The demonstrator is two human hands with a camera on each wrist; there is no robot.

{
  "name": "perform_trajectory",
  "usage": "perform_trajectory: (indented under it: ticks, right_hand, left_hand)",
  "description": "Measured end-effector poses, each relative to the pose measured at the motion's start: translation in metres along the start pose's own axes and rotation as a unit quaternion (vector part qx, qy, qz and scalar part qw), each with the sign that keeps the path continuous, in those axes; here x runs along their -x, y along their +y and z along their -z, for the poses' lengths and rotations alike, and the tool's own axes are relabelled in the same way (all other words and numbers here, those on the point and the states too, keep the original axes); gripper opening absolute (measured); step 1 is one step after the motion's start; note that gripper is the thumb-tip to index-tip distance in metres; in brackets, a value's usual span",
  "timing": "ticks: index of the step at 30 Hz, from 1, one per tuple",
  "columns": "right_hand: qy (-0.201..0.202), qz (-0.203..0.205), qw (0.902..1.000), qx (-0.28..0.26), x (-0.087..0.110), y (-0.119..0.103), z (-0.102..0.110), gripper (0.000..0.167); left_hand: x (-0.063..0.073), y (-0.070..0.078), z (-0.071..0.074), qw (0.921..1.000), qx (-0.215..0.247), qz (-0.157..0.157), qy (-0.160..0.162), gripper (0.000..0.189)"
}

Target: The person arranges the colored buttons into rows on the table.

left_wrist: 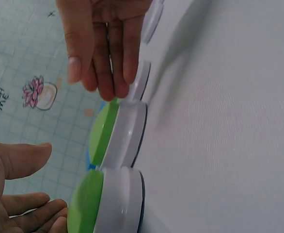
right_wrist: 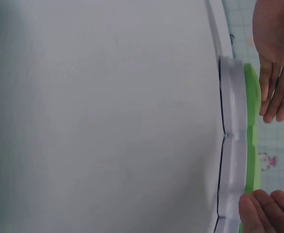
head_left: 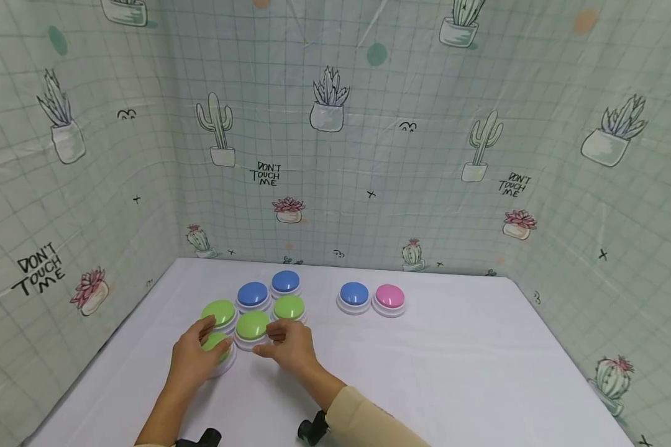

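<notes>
Round push buttons on white bases stand on the table. My left hand [head_left: 191, 352] reaches over the nearest green button [head_left: 215, 343], its fingertips beside the green cap and its thumb extended on the near side. To the right, my right hand [head_left: 292, 345] hovers by the middle green button [head_left: 251, 325], fingers fairly straight and fingertips right at its edge in the left wrist view. Two more green buttons, one at the left [head_left: 219, 312] and one at the right [head_left: 289, 307], sit just behind. The right one is partly hidden by my right hand.
Behind the green buttons sit a blue button [head_left: 252, 293] and another blue button [head_left: 286, 281]. Farther right, a blue button [head_left: 354, 293] stands beside a pink button [head_left: 390, 296]. The white table [head_left: 453, 366] meets a cactus-print cloth [head_left: 369, 155] at its back and sides.
</notes>
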State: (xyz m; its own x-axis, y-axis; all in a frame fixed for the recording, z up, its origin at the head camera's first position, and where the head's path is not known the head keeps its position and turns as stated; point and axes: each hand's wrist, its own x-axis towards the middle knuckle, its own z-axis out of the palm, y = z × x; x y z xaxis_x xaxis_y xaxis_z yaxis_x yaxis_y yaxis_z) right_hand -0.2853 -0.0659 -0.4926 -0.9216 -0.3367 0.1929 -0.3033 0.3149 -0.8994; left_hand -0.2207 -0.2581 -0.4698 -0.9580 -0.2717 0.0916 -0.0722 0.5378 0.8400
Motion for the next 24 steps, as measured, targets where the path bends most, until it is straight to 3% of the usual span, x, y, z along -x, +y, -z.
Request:
perform_trajectory:
  ticks: [8, 15, 20, 24]
  right_hand:
    - [-0.031, 0.016, 0.9985, -0.042, 0.002, -0.007, -0.016, 0.041]
    - [-0.063, 0.011, 0.9977, -0.023, 0.002, -0.012, -0.029, 0.046]
    - [-0.091, 0.010, 0.9957, -0.014, 0.003, -0.012, -0.035, 0.050]
    - [-0.106, 0.009, 0.9940, -0.023, 0.003, -0.012, -0.040, 0.051]
  left_hand:
    - [0.003, -0.019, 0.017, 0.9988, -0.011, 0.045, -0.013, 0.073]
    - [0.001, -0.031, 0.019, 0.9977, -0.042, 0.041, -0.033, 0.072]
    - [0.001, -0.040, 0.023, 0.9973, -0.036, 0.035, -0.054, 0.079]
    - [0.001, -0.046, 0.025, 0.9978, -0.027, 0.032, -0.052, 0.081]
